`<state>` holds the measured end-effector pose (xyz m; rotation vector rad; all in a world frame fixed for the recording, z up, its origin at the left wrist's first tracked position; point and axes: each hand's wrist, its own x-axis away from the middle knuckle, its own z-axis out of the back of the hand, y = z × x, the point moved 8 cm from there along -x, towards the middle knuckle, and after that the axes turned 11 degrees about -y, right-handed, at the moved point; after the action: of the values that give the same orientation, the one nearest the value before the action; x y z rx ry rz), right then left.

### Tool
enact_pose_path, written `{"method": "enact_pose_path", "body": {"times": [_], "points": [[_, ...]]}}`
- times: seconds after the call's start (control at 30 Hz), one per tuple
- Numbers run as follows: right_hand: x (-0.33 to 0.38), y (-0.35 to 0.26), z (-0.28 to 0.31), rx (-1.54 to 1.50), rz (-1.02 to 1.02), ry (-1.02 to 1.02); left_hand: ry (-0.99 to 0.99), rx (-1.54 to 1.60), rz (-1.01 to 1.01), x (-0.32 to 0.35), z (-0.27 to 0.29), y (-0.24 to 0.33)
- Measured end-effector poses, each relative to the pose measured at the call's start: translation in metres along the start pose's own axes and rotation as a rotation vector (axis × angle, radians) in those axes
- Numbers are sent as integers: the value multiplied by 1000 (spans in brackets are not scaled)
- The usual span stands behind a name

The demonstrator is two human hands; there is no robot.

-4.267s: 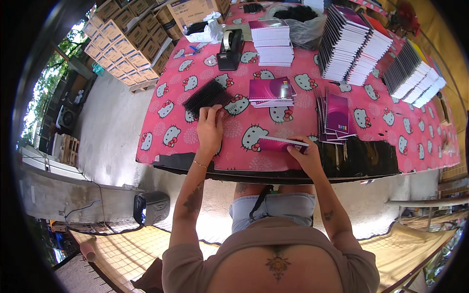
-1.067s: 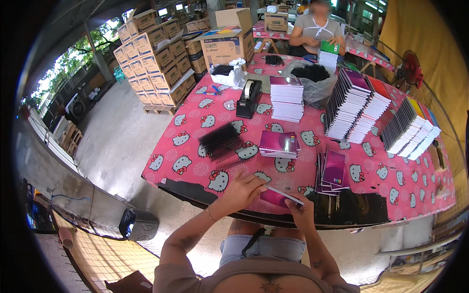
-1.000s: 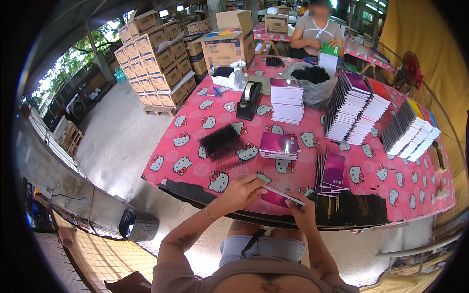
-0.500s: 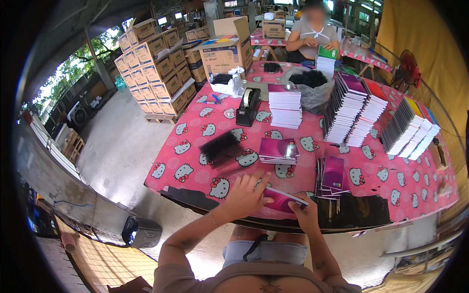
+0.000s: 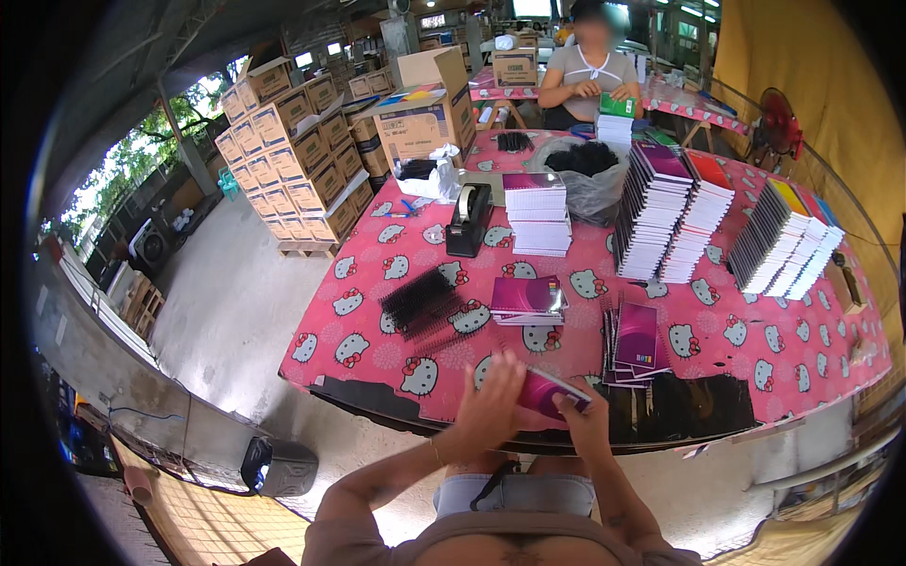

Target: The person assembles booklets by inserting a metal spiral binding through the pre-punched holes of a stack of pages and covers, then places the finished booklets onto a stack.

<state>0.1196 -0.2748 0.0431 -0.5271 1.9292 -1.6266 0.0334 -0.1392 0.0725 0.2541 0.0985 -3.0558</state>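
Observation:
At the near edge of the table I have a purple-covered notebook (image 5: pixel 540 392), tilted. My right hand (image 5: pixel 587 413) grips its right end, thumb on top of the cover. My left hand (image 5: pixel 493 401) reaches over the notebook's left end with fingers stretched out; whether its palm presses on the cover is hard to tell. Beyond my left hand lies a bunch of black wire spiral bindings (image 5: pixel 420 304). A short pile of purple notebooks (image 5: pixel 528 297) sits ahead of my hands, and another loose purple pile (image 5: pixel 638 340) lies to the right.
Tall notebook stacks (image 5: pixel 651 212) stand right of centre, others (image 5: pixel 788 236) farther right. A black tape dispenser (image 5: pixel 469 222), a grey bag of black bindings (image 5: pixel 590 184) and an open carton (image 5: pixel 420 123) sit farther back. Across the table a person (image 5: pixel 593 71) handles a green notebook. Stacked cartons (image 5: pixel 293 156) rise at left.
My left hand has shifted slightly left and its fingers have straightened and drawn closer together. My right hand keeps its hold on the notebook. The whole view has shifted a little.

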Motion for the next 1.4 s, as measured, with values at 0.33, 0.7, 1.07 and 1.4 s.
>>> {"method": "enact_pose_path", "body": {"times": [0.33,0.7,1.07,1.4], "points": [[2,-7,-13,218,4,-103,155,-61,31,-30,48,-14],[-1,-11,-6,99,-111,-151,84,8,-272,3,12,31],[1,13,-8,97,-97,-152,6,16,-269,-10,18,39],[0,21,-13,68,15,-200,126,137,-311,-13,20,37]]}}
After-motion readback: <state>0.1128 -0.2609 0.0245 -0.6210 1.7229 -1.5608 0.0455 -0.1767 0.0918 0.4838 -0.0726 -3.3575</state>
